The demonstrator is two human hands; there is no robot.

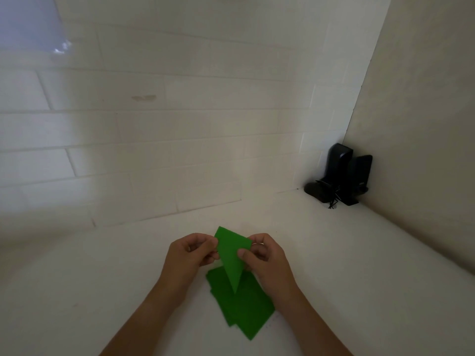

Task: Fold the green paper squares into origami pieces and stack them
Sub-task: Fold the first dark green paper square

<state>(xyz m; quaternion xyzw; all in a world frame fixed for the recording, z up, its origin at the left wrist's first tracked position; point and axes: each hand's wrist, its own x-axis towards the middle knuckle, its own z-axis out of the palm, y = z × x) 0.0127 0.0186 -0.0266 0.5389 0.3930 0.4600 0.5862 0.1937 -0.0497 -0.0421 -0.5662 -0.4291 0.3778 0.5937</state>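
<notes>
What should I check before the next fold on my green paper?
1. Both hands hold the folded paper: ok, left hand and right hand pinch its sides.
2. Paper lifted off the pile of green squares: ok.
3. Pointed tip aims down toward the pile: ok.
4. Edges lined up neatly: cannot tell.
5. Black speakers far from your work: ok, in the corner.

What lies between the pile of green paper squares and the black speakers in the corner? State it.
Head view: only bare white tabletop between the green paper pile and black speakers.
</notes>
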